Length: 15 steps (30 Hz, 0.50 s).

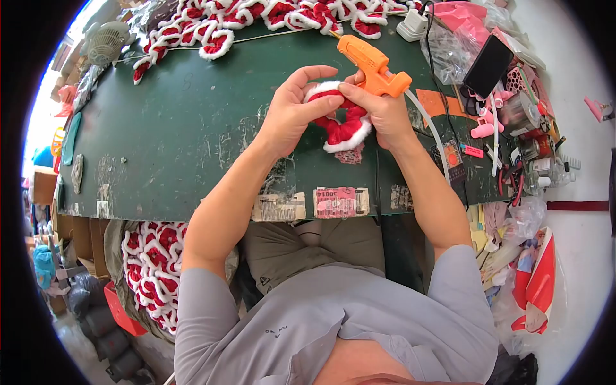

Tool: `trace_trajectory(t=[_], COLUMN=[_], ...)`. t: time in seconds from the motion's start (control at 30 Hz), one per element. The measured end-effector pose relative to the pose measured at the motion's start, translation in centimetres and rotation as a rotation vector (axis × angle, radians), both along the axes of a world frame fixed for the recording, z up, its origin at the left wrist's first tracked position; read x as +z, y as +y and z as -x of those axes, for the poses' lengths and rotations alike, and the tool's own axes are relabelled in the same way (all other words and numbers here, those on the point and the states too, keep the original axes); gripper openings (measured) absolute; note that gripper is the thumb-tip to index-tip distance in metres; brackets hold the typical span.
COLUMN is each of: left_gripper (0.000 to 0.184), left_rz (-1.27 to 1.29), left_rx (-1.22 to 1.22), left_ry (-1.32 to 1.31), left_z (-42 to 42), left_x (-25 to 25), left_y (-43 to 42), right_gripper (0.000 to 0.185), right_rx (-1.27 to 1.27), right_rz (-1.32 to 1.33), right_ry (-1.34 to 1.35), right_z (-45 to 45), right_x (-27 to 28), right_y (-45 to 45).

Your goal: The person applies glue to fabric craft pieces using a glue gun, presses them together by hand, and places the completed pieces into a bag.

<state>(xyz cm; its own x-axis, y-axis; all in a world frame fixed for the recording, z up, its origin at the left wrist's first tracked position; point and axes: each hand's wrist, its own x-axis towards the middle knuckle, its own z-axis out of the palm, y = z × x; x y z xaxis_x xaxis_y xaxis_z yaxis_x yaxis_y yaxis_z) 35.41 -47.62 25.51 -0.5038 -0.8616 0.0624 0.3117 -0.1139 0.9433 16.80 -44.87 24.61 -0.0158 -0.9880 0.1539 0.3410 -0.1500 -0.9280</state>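
Note:
A red ring of cloth with white fluffy edging [352,130] is held between my two hands above the green table. My left hand [296,106] pinches its left side between thumb and fingers. On the other side, my right hand [378,108] grips the ring's upper right edge. An orange glue gun [371,64] rests at the fingers of my right hand, its nozzle pointing up and left; how it is held is partly hidden. Below the ring lies a small pinkish patch [350,154] on the table.
Many red and white rings [276,16] lie along the green table's [173,128] far edge, and more fill a sack [154,263] at lower left. A phone [489,66], cables, a white plug [412,25] and small tools crowd the right side. A fan [108,43] stands far left.

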Motion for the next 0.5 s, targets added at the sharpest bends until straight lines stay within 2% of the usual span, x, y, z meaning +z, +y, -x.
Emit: trace_trajectory(t=[0.23, 0.33, 0.47, 0.5], left_gripper=[0.064, 0.071, 0.075, 0.075], left_rz=[0.05, 0.105, 0.19, 0.179], left_rx=[-0.012, -0.018, -0.019, -0.024], left_ry=[-0.076, -0.117, -0.186, -0.188], left_z=[0.48, 0.5, 0.6, 0.65], left_x=[0.14, -0.18, -0.37, -0.23], left_y=[0.26, 0.3, 0.23, 0.34], right_gripper=[0.027, 0.026, 0.023, 0.022], right_rx=[0.039, 0.078, 0.073, 0.008], right_rz=[0.015, -0.03, -0.058, -0.063], right_ry=[0.029, 0.147, 0.14, 0.138], right_z=[0.36, -0.2, 0.42, 0.45], right_x=[0.19, -0.4, -0.31, -0.4], right_y=[0.05, -0.02, -0.34, -0.41])
